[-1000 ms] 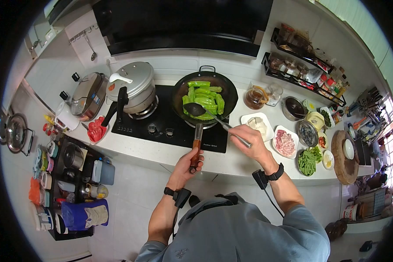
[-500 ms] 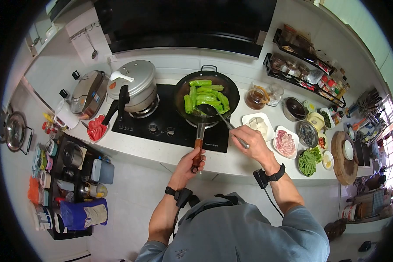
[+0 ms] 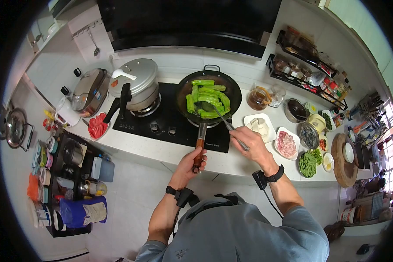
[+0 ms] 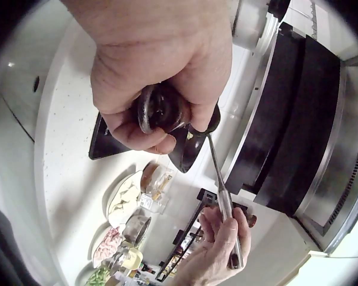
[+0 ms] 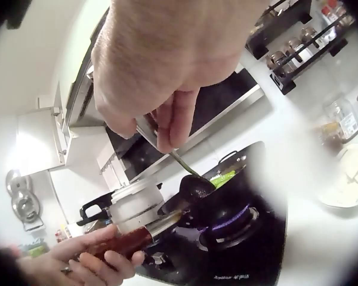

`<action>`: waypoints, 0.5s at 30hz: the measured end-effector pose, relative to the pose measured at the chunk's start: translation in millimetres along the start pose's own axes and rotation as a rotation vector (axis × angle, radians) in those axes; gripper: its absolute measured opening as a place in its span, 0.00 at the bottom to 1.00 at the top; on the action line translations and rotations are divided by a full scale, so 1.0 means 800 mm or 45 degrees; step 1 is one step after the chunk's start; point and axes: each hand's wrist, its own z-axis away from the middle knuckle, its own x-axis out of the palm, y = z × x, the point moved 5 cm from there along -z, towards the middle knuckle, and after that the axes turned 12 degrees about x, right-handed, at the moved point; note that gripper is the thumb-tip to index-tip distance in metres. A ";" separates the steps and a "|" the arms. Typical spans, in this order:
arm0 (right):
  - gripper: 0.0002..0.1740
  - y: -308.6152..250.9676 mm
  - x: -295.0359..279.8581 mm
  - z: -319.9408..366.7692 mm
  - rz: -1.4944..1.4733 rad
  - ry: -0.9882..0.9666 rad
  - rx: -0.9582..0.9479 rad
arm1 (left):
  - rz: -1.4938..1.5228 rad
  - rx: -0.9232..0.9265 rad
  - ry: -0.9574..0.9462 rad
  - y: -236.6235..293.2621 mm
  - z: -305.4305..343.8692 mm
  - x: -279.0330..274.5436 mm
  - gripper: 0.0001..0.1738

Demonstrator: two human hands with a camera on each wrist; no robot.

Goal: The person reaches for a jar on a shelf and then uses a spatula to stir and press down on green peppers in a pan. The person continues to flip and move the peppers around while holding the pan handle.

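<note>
Both of my hands are busy in the head view. My left hand is curled round the reddish-brown wooden handle of a round black wok, which sits over the right side of a black glass stove. My right hand grips a long-handled metal ladle, its dark bowl down among the long, glossy green peppers in the wok. Left of the wok, a silver pressure cooker with black handles stands on the stove, a white spoon lying on its lid. Right of the stove, on the white bench, are a white plate of pale blocks, a white plate of pink sliced meat and a bowl of cut green vegetables.

In the left wrist view, my left fingers wrap the handle, whose dark ringed end faces the camera; beyond, my right thumb lies along the ladle's grip, with the fingers folded round it.

In the right wrist view, my right fingers and thumb pinch the ladle, its dark bowl at the wok beside a bit of green. A blue-violet flame shows beneath the wok, and my left fingers close round the handle.
</note>
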 end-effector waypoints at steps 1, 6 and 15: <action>0.15 -0.002 -0.004 0.000 0.002 0.025 -0.009 | -0.007 -0.005 0.009 -0.001 0.001 -0.001 0.22; 0.15 -0.002 0.000 0.004 -0.019 -0.022 -0.018 | 0.006 -0.001 0.028 -0.003 -0.002 0.000 0.21; 0.14 0.006 0.014 0.003 -0.017 -0.069 -0.014 | 0.011 -0.001 0.013 -0.004 -0.005 -0.005 0.21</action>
